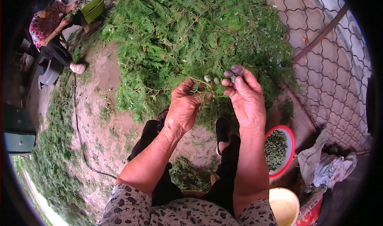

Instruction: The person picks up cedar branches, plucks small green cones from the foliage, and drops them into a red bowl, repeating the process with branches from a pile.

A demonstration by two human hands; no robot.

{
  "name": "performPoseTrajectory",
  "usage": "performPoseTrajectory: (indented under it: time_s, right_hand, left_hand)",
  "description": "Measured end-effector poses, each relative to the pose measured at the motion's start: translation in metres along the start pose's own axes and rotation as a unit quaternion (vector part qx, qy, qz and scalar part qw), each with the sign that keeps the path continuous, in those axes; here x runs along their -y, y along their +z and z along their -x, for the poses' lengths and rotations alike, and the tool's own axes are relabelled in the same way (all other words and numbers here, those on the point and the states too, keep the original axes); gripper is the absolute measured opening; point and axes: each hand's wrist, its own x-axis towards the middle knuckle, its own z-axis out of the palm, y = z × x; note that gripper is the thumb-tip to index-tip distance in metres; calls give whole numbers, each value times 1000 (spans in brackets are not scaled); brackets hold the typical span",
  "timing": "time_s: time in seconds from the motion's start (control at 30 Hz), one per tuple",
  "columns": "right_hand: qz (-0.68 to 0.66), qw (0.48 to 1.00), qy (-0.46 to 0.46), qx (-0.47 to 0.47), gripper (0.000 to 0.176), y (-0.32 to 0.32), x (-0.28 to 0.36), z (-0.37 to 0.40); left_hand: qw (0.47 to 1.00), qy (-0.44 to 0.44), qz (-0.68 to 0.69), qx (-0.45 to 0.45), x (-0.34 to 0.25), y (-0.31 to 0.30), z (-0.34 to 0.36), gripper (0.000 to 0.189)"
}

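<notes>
My left hand (184,106) is closed around a thin green sprig (199,84) that bears small pale green berries (211,79) at its tip. My right hand (243,94) is raised beside it, its stained fingertips pinching at those berries. Both hands hover over a big heap of cut green branches (191,30) on the dirt ground. A red-rimmed bowl (290,150) of picked green berries sits on the ground to the right of my legs.
A wire mesh fence (331,62) runs along the right. A cream bucket (284,204) and crumpled cloth (327,166) lie at lower right. Another person (52,30) sits at upper left near a green basin (93,8). A black hose (77,126) crosses the dirt.
</notes>
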Motion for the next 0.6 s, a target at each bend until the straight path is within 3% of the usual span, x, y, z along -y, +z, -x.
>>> performPoseTrajectory:
  time_s: [0.07, 0.13, 0.2, 0.33, 0.43, 0.53, 0.57, 0.6]
  right_hand:
    - [5, 1000, -4, 4, 21, 0, -3, -1]
    - [35, 999, 10, 11, 22, 6, -4, 1]
    - [65, 997, 25, 18, 22, 9, -7, 2]
    - [95, 995, 20, 12, 22, 14, -11, 2]
    - [193, 981, -16, 5, 21, 14, -11, 2]
    - [334, 942, 28, 12, 24, 23, -7, 6]
    - [390, 920, -14, 21, 26, 24, -10, 7]
    - [445, 893, -55, 29, 28, 25, -13, 7]
  left_hand:
    - [996, -33, 72, -34, -1, -4, 0, 29]
    - [998, -41, 32, -47, -4, 2, 1, 33]
    - [999, -47, 7, 20, 1, 0, 0, 41]
    - [997, -52, 29, 41, -4, 2, 2, 32]
    - [997, -75, 5, 14, -13, 13, 9, 22]
    - [997, -36, -65, 11, -7, 2, 3, 32]
    - [981, 24, -191, 2, -2, -6, -2, 38]
    - [981, 23, -192, 2, 3, -11, -3, 38]
